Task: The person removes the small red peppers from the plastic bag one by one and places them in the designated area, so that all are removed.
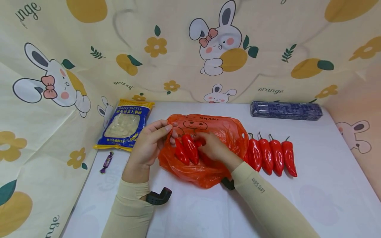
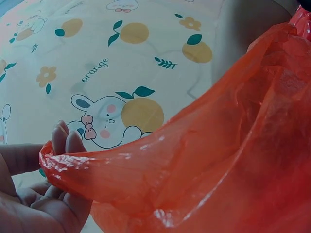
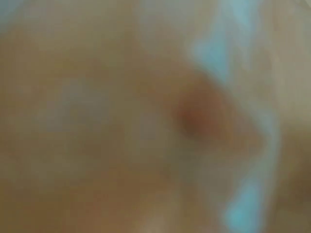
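A red plastic bag (image 1: 214, 127) with a printed face lies in the middle of the table. At its left rim my left hand (image 1: 154, 137) pinches the thin film; in the left wrist view that hand (image 2: 53, 189) holds a gathered corner of the bag (image 2: 160, 179). Two glossy red peppers (image 1: 190, 148) lie side by side at the bag's opening. My right hand (image 1: 212, 147) is over the opening beside them, its fingers curled about another red pepper (image 1: 200, 142), mostly hidden. The right wrist view is too blurred to make out.
Right of the bag, several red peppers (image 1: 278, 158) with stems stand in a row. Behind them lies a dark blue patterned box (image 1: 285, 110). At the left are a blue and yellow orecchiette pasta packet (image 1: 123, 124) and a purple wrapped candy (image 1: 107, 162). Printed cloth (image 1: 166, 76) hangs behind.
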Tool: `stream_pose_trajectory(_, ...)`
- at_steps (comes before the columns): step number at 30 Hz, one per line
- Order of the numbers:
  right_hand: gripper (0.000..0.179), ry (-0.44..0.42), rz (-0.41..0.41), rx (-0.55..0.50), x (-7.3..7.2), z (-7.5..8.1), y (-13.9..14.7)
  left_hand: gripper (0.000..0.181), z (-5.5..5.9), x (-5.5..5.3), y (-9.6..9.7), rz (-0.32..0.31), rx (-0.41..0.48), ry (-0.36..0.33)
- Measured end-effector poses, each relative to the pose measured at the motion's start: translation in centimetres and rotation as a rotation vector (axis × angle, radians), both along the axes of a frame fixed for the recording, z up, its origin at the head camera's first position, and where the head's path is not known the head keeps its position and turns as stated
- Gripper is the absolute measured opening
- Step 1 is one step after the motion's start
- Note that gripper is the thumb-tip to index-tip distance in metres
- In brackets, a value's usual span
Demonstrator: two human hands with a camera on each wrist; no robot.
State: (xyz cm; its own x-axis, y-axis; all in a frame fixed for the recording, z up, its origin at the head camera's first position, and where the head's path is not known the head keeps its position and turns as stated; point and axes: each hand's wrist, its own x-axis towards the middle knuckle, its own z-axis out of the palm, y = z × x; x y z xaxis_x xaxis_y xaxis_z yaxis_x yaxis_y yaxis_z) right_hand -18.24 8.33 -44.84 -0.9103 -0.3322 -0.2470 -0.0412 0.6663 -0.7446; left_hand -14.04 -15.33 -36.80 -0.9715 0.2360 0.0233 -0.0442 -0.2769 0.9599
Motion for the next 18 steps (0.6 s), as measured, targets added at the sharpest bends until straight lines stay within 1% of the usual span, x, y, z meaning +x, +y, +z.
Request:
stream_pose_trajectory(5, 0.036, 0.009, 0.016, -0.089, -0.1, 0.5, 1.0, 0.015, 0.1, 0.1, -0.1, -0.002, 0.007, 0.002)
stream_pose_trajectory(8, 0.035, 0.026, 0.02, -0.124, 0.0, 0.9, 1.5, 0.014, 0.1, 0.0, -0.1, 0.002, 0.002, 0.004)
stream_pose_trajectory(15, 0.033, 0.06, 0.047, -0.193, 0.8, 2.2, 2.6, 0.014, 0.1, 0.0, -0.2, -0.001, 0.0, 0.004)
stream_pose_trajectory(18, 0.035, 0.076, 0.063, -0.229, 1.2, 2.6, 3.0, 0.015, 0.2, 0.1, -0.1, -0.003, 0.007, 0.003)
